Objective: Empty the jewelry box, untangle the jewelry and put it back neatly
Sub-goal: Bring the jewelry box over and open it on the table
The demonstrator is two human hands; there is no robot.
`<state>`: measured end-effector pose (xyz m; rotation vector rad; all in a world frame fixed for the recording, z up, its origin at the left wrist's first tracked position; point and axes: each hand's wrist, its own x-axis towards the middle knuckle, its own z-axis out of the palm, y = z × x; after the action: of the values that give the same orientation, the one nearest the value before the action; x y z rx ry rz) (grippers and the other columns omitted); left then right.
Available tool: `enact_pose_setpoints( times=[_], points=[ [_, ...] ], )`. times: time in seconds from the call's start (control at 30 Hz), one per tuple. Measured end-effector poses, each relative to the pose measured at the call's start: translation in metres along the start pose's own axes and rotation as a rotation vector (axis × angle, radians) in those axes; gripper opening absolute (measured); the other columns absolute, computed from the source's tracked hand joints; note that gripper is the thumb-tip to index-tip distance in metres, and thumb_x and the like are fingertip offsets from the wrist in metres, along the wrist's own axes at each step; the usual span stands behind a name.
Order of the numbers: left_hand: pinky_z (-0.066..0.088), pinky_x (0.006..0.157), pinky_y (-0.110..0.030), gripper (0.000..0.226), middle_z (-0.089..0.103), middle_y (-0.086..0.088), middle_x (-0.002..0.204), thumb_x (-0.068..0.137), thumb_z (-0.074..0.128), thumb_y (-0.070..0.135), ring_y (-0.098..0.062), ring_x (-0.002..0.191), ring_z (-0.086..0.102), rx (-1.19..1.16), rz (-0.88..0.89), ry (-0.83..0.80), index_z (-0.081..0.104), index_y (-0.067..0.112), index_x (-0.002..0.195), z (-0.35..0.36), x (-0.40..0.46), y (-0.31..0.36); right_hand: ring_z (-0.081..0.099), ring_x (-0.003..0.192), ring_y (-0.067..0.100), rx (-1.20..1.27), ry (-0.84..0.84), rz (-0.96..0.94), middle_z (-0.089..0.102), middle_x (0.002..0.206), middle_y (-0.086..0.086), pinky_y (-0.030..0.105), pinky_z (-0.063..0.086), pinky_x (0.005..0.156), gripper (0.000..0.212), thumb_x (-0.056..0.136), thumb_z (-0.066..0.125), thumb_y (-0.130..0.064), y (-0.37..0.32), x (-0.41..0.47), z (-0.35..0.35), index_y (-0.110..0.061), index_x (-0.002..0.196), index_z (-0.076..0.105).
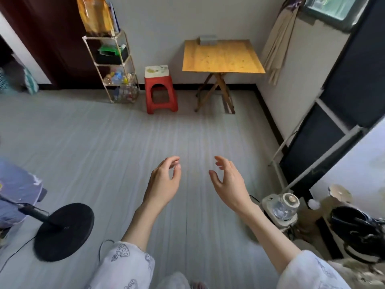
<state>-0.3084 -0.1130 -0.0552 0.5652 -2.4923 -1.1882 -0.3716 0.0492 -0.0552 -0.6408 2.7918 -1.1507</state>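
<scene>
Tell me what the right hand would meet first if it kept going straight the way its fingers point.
Probably nothing near: ahead of the right hand lies bare grey striped floor, then the yellow wooden folding table; depth is unclear.

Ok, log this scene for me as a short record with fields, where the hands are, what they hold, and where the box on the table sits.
left hand: left hand raised over the grey striped floor, fingers loosely curled, holding nothing
right hand: right hand raised beside it, fingers relaxed, holding nothing
box: small grey rectangular box at the far edge of the yellow wooden folding table, against the wall
beside table: red plastic stool
jewelry: none visible
task state: box not yet touched
</scene>
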Motion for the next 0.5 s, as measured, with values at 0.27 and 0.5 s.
enact_pose_setpoints(
  times=[0.27,0.5],
  points=[
    [0.041,0.092,-0.021,0.025,0.063,0.002,0.115,0.094,0.048,0.02,-0.01,0.107,0.056,-0.013,-0.045,0.006,0.059,0.013,0.114,0.026,0.172,-0.03,0.048,0.118,0.012,0.085,-0.043,0.013,0.051,0.129,0.002,0.018,0.034,0.091,0.043,0.094,0.049,-0.024,0.012,0.175,0.031,-0.015,0.135,0.039],
    [0.04,0.091,-0.019,0.025,0.062,0.003,0.116,0.094,0.047,0.021,-0.009,0.108,0.055,-0.025,0.003,-0.017,0.06,0.014,0.115,0.034,0.362,-0.044,0.049,0.117,0.011,0.087,-0.023,0.018,0.052,0.129,0.001,0.019,0.035,0.091,0.042,0.094,0.048,-0.025,0.0,0.358,0.061,-0.016,0.134,0.039]
  ],
)
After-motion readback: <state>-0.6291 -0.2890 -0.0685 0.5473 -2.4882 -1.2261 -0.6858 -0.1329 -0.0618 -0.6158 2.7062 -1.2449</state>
